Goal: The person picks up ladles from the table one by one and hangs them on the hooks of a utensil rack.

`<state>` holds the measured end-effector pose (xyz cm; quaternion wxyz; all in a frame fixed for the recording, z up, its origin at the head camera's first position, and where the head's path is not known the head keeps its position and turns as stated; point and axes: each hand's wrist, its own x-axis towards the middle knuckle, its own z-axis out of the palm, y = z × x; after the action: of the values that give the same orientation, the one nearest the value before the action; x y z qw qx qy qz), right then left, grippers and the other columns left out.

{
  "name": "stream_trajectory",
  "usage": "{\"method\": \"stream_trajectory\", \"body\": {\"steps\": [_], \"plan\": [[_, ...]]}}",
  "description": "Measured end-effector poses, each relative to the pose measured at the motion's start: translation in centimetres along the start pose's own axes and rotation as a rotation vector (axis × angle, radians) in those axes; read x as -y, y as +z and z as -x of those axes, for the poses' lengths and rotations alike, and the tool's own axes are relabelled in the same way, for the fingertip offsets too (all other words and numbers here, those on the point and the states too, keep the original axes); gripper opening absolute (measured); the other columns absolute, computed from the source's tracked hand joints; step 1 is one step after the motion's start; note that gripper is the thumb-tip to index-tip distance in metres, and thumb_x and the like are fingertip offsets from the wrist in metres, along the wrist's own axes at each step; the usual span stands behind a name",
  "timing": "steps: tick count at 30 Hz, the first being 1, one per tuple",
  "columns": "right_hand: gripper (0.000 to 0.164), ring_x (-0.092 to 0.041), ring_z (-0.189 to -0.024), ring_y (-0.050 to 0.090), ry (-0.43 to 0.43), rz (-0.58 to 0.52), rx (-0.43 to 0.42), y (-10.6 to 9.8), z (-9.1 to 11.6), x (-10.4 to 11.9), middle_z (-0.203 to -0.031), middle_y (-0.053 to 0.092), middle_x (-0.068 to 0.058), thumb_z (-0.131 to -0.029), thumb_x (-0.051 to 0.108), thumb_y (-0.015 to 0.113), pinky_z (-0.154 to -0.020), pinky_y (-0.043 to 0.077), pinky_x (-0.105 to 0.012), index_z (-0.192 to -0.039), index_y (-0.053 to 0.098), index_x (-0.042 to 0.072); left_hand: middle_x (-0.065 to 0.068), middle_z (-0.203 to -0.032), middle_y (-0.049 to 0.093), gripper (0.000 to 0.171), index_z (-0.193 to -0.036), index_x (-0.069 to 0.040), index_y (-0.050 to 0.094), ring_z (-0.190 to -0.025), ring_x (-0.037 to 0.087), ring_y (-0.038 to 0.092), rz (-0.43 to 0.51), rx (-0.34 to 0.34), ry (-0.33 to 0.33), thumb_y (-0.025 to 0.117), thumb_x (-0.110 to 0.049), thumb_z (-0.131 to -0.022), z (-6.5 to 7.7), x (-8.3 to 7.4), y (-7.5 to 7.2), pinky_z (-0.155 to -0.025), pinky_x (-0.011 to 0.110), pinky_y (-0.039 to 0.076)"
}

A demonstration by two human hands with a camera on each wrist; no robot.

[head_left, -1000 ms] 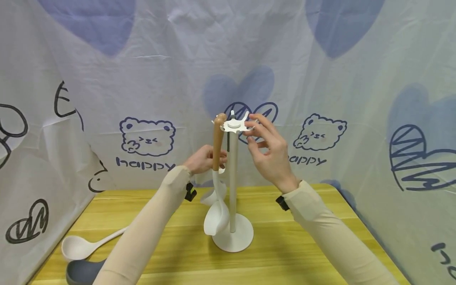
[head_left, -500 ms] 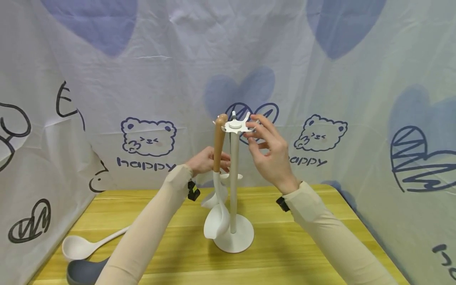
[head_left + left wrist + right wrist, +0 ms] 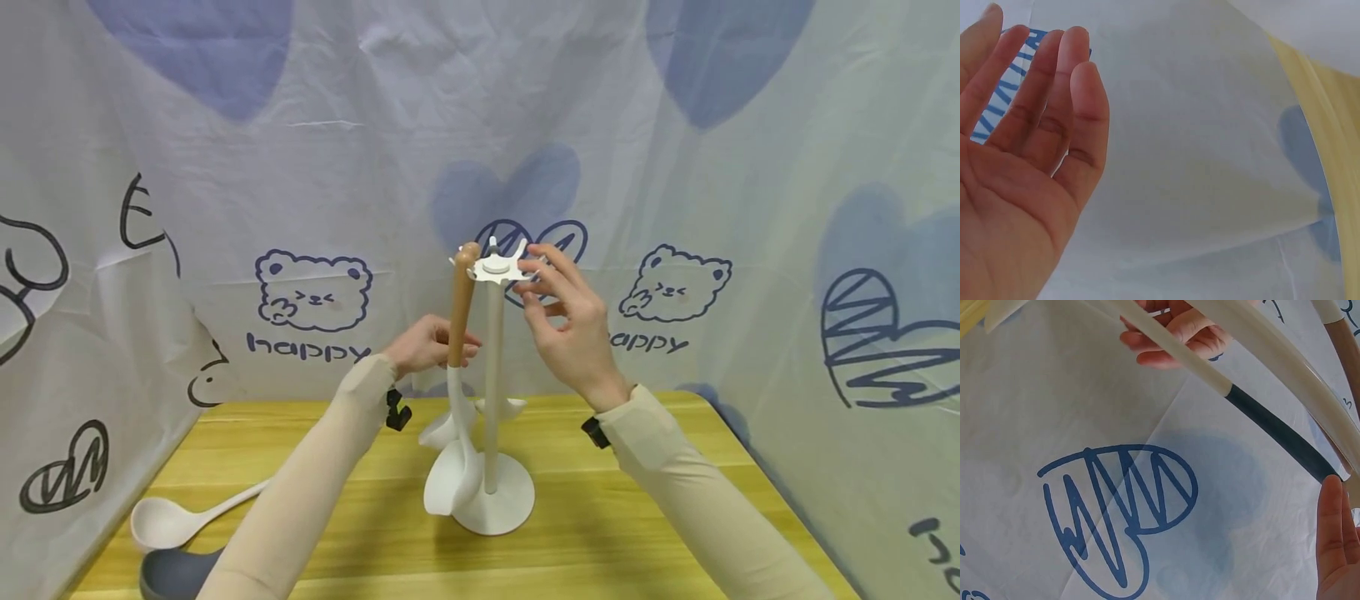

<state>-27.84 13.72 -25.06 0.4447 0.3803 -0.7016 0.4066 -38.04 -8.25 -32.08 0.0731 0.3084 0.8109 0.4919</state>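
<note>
A white utensil stand (image 3: 496, 367) rises from a round base, with a ring of hooks on top. My right hand (image 3: 570, 325) holds the right edge of that hook ring with its fingertips; the exact contact is partly hidden. A wooden-handled white utensil (image 3: 459, 317) hangs at the stand's left, and a second white head (image 3: 442, 429) shows behind it. At the back, a dark-handled utensil (image 3: 1282, 434) reaches up to the hooks, its white head (image 3: 512, 407) low behind the pole. My left hand (image 3: 427, 343), empty and loosely curved, is behind the wooden handle.
On the wooden table (image 3: 615, 500), a white ladle (image 3: 168, 522) and a dark grey utensil head (image 3: 176, 575) lie at the left, partly covered by my left sleeve. A printed cloth (image 3: 480, 125) surrounds the table at the back and sides.
The dark-handled utensil has gone down and rightward behind the pole. My left hand has let go of it and drawn slightly left. My right hand stays at the hook ring.
</note>
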Motion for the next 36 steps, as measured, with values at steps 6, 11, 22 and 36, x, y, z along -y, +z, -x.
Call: {"method": "stream_trajectory", "body": {"steps": [6,11,22,36], "plan": [[0.034,-0.022,-0.087,0.066,-0.003,-0.005,0.000,-0.1,0.0,0.1,-0.134,0.052,-0.017,-0.084,-0.008,0.060,-0.057,0.060,-0.034,-0.117,0.061,0.000,0.016,-0.101,0.071,0.023,-0.111,-0.002,0.067,-0.086,0.028,0.064,0.014,-0.032,-0.023,0.064,-0.010,-0.089,1.6,0.9,-1.0,-0.077,0.051,0.055],[0.033,-0.024,-0.085,0.067,-0.007,-0.002,-0.007,-0.1,-0.3,1.0,-0.131,0.053,-0.021,-0.083,-0.012,0.059,-0.057,0.060,-0.035,-0.115,0.061,-0.003,0.015,-0.104,0.069,0.025,-0.114,-0.004,0.065,-0.091,0.033,0.063,-0.048,-0.040,-0.050,0.061,-0.014,-0.092,3.6,1.4,-2.0,-0.077,0.044,0.056],[0.033,-0.026,-0.083,0.067,-0.016,0.003,-0.016,-0.2,-0.6,2.0,-0.128,0.053,-0.025,-0.081,-0.015,0.058,-0.057,0.060,-0.035,-0.113,0.061,-0.007,0.006,-0.093,0.070,0.020,-0.107,-0.007,0.069,-0.079,0.019,0.062,-0.403,-0.064,-0.046,0.058,-0.017,-0.095,9.1,3.0,-3.4,-0.069,0.038,0.056],[0.034,-0.020,-0.085,0.067,-0.014,-0.007,-0.011,0.1,-0.1,-0.1,-0.132,0.053,-0.017,-0.083,-0.008,0.060,-0.058,0.059,-0.031,-0.116,0.062,0.000,0.002,-0.087,0.070,0.019,-0.105,-0.006,0.069,-0.072,0.012,0.060,-0.484,-0.058,-0.116,0.058,-0.018,-0.095,15.3,6.6,-5.6,-0.066,0.036,0.055]]}}
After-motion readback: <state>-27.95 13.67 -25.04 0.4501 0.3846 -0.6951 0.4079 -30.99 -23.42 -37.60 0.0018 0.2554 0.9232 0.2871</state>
